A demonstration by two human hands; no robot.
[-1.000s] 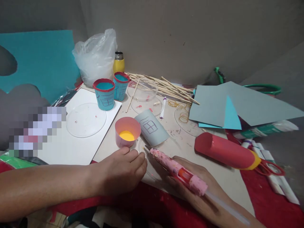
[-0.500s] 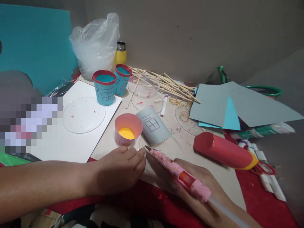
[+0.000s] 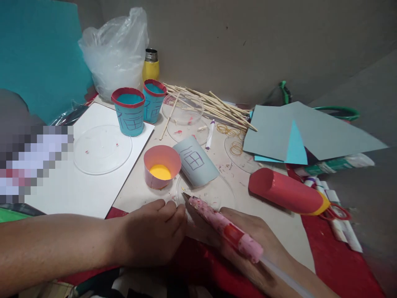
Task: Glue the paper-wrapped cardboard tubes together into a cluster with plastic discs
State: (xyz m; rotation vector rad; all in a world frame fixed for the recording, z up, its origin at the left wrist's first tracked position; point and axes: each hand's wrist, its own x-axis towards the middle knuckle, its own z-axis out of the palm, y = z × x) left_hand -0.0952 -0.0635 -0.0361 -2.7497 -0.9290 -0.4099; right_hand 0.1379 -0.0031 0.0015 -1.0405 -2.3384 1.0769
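Hardly anything has shifted since a moment ago: the left hand [image 3: 151, 231] has drawn its fingers slightly back toward the near edge of the surface [image 3: 291, 236]. It lies knuckles up, fingers curled, their tips at the near rim of a clear plastic disc [image 3: 217, 192]; whether they pinch anything I cannot tell. Just beyond stands a pink paper cup [image 3: 149, 176] with a yellow bottom. The glue gun [image 3: 223, 225], crusted in pink with a red band, slants from the disc's near-left rim back into the right hand [image 3: 259, 229], which grips it from beneath. A translucent stick trails from its rear. A red roll [image 3: 283, 192] lies further right.
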